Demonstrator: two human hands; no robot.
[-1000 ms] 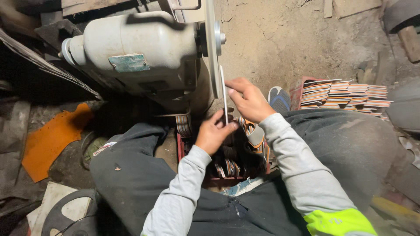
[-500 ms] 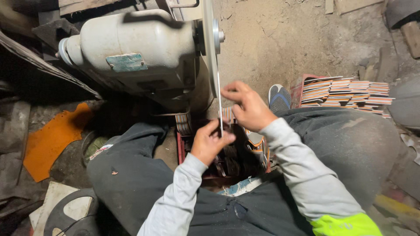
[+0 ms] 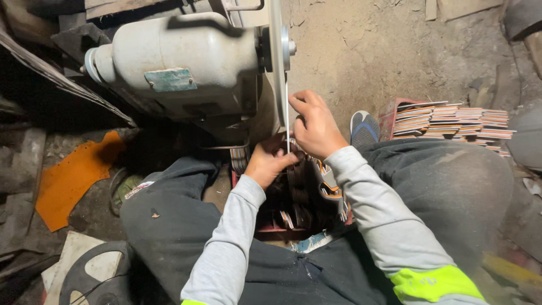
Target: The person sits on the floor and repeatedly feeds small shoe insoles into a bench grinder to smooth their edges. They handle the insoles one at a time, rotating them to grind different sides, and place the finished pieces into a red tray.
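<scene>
A thin flat strip stands upright against the edge of a grinding wheel mounted on a grey motor. My right hand pinches the strip near its upper part. My left hand grips its lower end. Under my hands, between my knees, a red crate holds several dark flat pieces.
Stacks of thin flat pieces with orange and white edges lie at the right on the dirt floor. My shoe shows beside them. An orange sheet scrap lies at the left. A dark round wheel-like part sits at the bottom left.
Both hands stay on the strip at the wheel's edge. The view has shifted slightly and the hands sit a little higher against the wheel.
</scene>
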